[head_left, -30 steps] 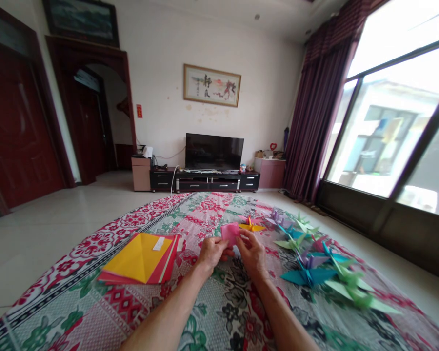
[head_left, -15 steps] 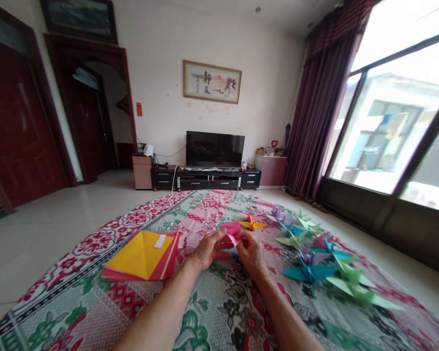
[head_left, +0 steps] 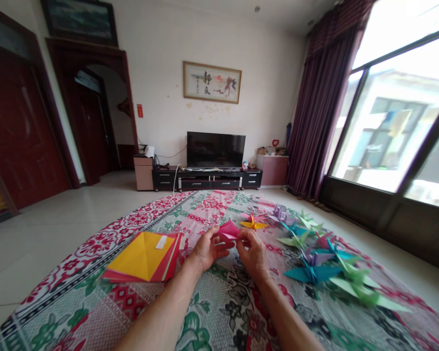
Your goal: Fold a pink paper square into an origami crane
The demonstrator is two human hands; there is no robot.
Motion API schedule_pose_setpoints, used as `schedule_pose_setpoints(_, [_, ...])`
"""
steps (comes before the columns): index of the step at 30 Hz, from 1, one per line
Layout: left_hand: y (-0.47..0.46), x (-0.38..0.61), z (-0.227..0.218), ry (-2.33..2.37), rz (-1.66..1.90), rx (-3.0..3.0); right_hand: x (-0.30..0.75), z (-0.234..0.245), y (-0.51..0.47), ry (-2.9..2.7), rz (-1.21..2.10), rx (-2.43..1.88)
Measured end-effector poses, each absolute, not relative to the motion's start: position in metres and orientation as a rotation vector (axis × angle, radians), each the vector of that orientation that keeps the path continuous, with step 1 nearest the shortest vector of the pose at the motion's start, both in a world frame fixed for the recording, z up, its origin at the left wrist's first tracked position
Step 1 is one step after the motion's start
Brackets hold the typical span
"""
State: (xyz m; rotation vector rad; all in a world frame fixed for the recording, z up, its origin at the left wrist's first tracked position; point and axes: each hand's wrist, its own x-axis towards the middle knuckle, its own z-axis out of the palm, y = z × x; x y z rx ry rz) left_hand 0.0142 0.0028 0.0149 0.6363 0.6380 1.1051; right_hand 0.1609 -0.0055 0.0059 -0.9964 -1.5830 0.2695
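A partly folded sheet of pink origami paper is held up between both hands, just above the patterned cloth. My left hand grips its left edge between thumb and fingers. At its right corner, the fingertips of my right hand pinch the paper. Beyond my right hand sits a yellow paper crane. To the left lies a stack of square paper, with a yellow sheet on top and red sheets under it. A small white label rests on the yellow sheet.
Several folded cranes spread over the right side of the floral cloth, among them a blue crane and a light green crane. Across the room, a television stands on a low black cabinet.
The pink paper has tilted between my fingers, and its upper part now comes to a point. Both hands stay in nearly the same place. The camera view has shifted slightly.
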Motion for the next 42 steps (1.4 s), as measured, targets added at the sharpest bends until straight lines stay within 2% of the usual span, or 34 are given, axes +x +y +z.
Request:
schedule_pose_setpoints(15, [0.002, 0.013, 0.019, 0.633, 1.139, 0.485, 0.161, 0.004, -0.004, -1.603, 0.188, -0.900])
schedule_pose_setpoints(22, [0.005, 0.014, 0.017, 0.616, 1.159, 0.457, 0.160, 0.009, -0.005, -1.672, -0.113, -0.918])
schedule_pose_setpoints(25, [0.006, 0.013, 0.016, 0.622, 1.152, 0.437, 0.159, 0.011, -0.006, -1.720, -0.144, -0.957])
schedule_pose_setpoints(30, [0.006, 0.014, 0.016, 0.628, 1.157, 0.449, 0.158, 0.012, -0.009, -1.769, 0.007, -0.935])
schedule_pose_setpoints(36, [0.003, 0.017, 0.019, 0.626, 1.164, 0.502, 0.158, 0.016, -0.014, -1.582, 0.322, -1.169])
schedule_pose_setpoints(42, [0.006, 0.016, 0.012, 0.547, 1.195, 0.529, 0.154, 0.016, -0.009, -1.409, 0.612, -1.087])
